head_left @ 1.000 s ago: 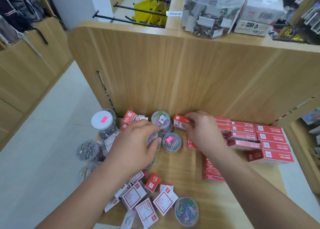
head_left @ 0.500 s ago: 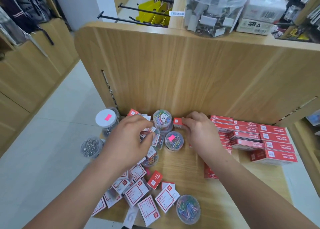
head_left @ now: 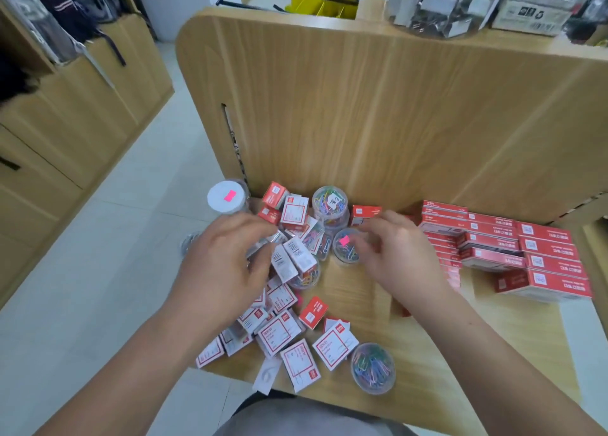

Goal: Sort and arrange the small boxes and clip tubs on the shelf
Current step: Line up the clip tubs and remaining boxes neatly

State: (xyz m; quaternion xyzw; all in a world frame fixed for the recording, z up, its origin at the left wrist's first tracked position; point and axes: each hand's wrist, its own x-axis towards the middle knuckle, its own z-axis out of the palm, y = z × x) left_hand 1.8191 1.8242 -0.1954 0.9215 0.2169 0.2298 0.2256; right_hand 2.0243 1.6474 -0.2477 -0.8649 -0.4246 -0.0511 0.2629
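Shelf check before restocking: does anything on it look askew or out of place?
Yes. On the left, the small white boxes lie in a jumbled heap, tilted every way, some on clip tubs. One white slip overhangs the front edge. The long red boxes at right sit in tidy rows.

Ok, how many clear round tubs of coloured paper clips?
4: back-wall tub, pink-stickered tub, half-buried tub under small white boxes, front-edge tub. More may be hidden.

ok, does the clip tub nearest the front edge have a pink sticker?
No, the front clip tub has a plain clear top with no sticker.
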